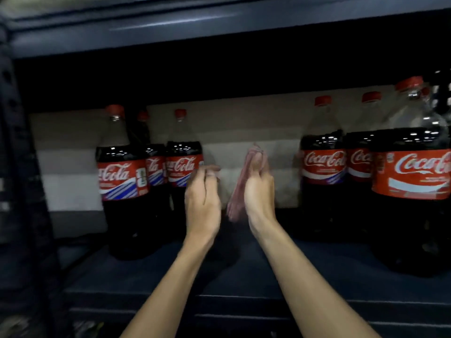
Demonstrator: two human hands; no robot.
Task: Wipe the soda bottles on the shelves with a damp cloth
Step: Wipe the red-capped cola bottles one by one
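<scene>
Our right hand point(260, 191) grips a limp, bunched pink cloth point(237, 193); our left hand point(202, 201) hovers just beside it, fingers loosely bent, empty. Glossy, round-shouldered plastic cola bottles point(122, 181) stand at either side on the dark flat shelf point(244, 276).

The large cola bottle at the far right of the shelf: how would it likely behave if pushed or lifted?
The far-right bottle looks filled with dark liquid to its shoulder, so probably heavy. Being tall and upright on the shelf, a high push might tip it. Its glossy plastic may be slippery.
</scene>
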